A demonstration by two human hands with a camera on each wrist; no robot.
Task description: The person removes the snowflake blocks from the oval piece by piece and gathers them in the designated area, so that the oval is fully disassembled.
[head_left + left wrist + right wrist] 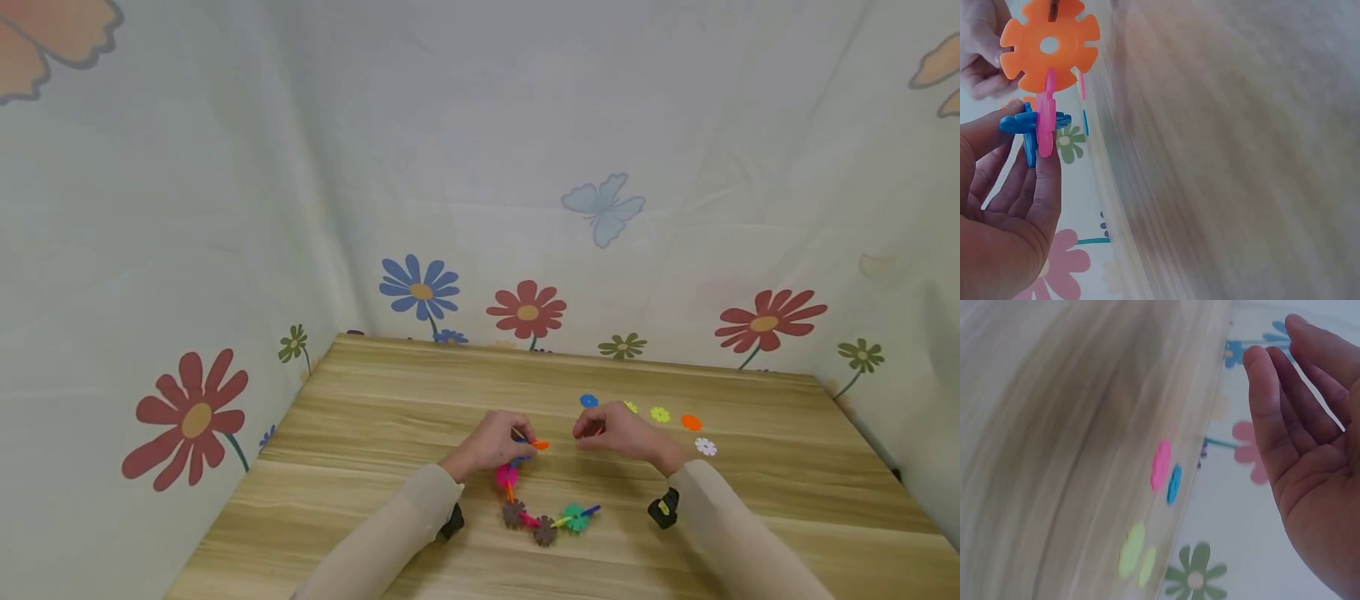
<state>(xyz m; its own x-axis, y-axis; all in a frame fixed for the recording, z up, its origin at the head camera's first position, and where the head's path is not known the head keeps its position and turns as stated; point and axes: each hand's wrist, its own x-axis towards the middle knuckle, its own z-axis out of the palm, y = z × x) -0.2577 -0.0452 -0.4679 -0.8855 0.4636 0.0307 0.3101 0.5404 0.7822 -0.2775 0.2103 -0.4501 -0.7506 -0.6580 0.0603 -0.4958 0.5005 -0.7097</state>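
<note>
Left hand [498, 440]: you pinch a blue disc [1021, 124] of the disc chain [514, 512] | right hand [624, 429]: your fingers parted, nothing visible between | chain: curving from your left hand over the counter [405, 392] | risk: slotted joints could pop apart — a twisting grip would cause it

Pale flower-print cloth walls [465, 125] around a wood-grain table [375, 408]
</note>
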